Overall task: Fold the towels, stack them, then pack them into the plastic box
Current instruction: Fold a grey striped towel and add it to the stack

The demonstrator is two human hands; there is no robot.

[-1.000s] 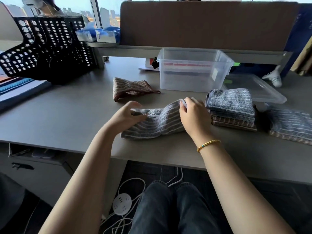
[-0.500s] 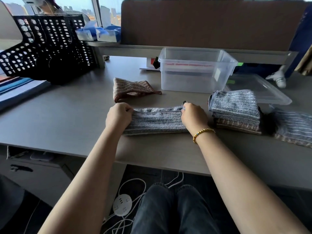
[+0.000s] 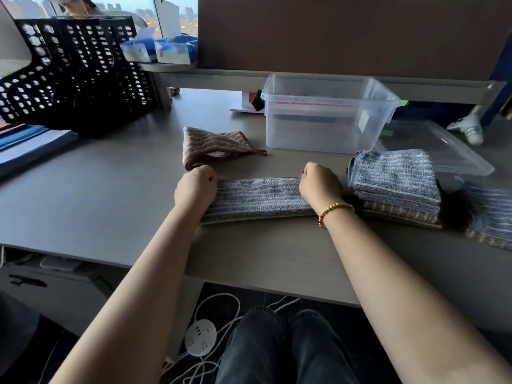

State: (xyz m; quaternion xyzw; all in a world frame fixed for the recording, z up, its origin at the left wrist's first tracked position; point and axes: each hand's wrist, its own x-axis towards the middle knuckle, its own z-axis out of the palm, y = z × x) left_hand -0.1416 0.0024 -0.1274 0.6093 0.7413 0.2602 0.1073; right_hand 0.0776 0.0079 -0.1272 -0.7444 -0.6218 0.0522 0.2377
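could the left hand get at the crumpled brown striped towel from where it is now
Probably yes. The left hand grips the grey striped towel, and the crumpled brown striped towel lies just beyond its knuckles on bare desk with nothing between; it must let go first.

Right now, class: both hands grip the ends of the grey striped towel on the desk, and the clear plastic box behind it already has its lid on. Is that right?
Not quite. In the head view the left hand and right hand do grip the grey striped towel, but the clear plastic box is open; its lid lies on the desk beside it.
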